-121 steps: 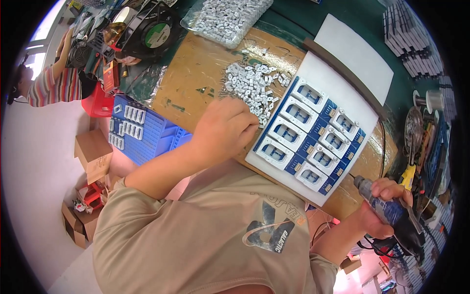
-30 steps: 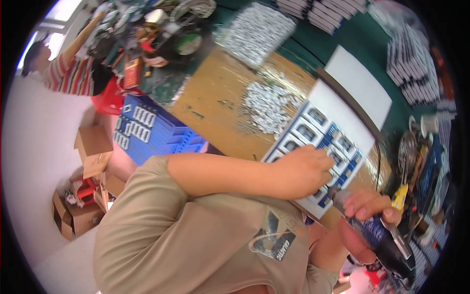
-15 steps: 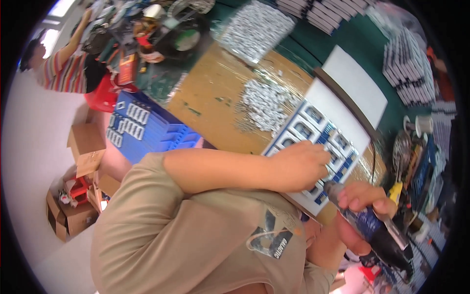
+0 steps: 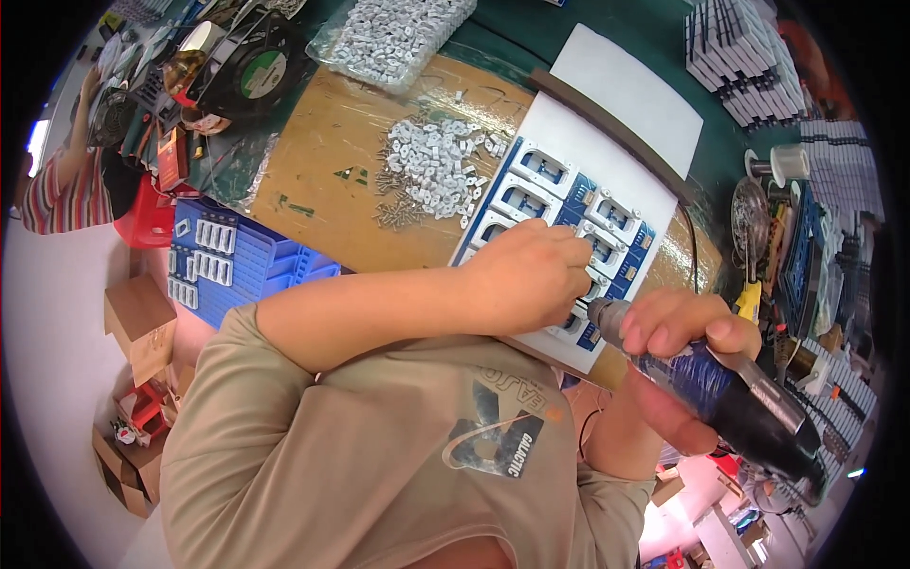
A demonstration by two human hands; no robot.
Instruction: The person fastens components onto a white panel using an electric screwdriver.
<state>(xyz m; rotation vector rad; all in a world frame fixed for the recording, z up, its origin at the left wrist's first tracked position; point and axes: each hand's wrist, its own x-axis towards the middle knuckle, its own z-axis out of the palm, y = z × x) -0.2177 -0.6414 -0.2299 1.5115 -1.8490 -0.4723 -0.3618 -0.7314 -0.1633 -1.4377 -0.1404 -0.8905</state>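
A blue circuit board panel (image 4: 580,197) with rows of white plastic frames (image 4: 524,201) lies at a slant in front of me. My left hand (image 4: 533,273) rests over its lower middle, fingers curled down and pressed together; whatever they pinch is hidden beneath them. My right hand (image 4: 684,334) is wrapped around a black and blue electric screwdriver (image 4: 706,384). The driver's grey nose (image 4: 607,315) points left at a frame near the panel's lower edge, close to my left fingertips. I cannot tell whether its bit touches a screw.
Small white plastic pieces (image 4: 431,156) and loose screws (image 4: 400,207) lie on the brown board left of the panel. Behind is a bag of similar pieces (image 4: 389,43). A brown strip (image 4: 616,133) crosses the white sheet (image 4: 626,95). Stacked boards (image 4: 744,57) stand right; blue bins (image 4: 256,251) left.
My view has turned, so the bench and panel appear farther left and higher. Both hands remain at the panel's lower part, with the screwdriver still in my right hand.
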